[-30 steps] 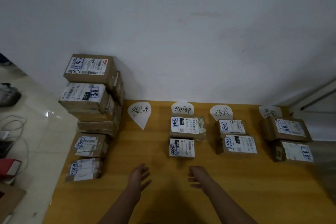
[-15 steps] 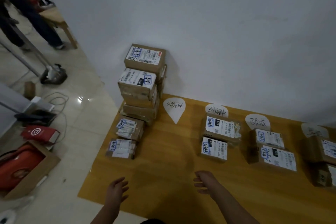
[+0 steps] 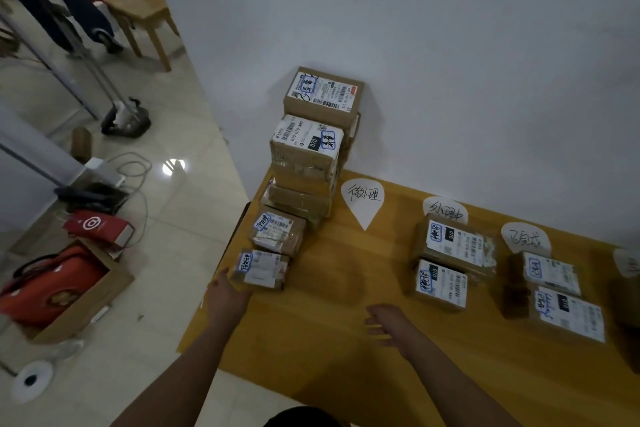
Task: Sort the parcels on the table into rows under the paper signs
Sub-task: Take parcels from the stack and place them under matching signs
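1. Left hand (image 3: 227,291) reaches the near-left corner of the nearest parcel (image 3: 263,269); I cannot tell whether its fingers close on it.
2. Right hand (image 3: 384,321) hovers loosely open over the table (image 3: 329,350), holding nothing.
3. That parcel lies at the table's left edge, near side of a tall stack (image 3: 308,152), left of the first paper sign (image 3: 362,199).
4. Further right, two sorted parcels (image 3: 450,246) lie under the second sign (image 3: 445,210).

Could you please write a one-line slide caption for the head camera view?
Left hand at the nearest parcel on the left edge of the table; right hand hovers open.
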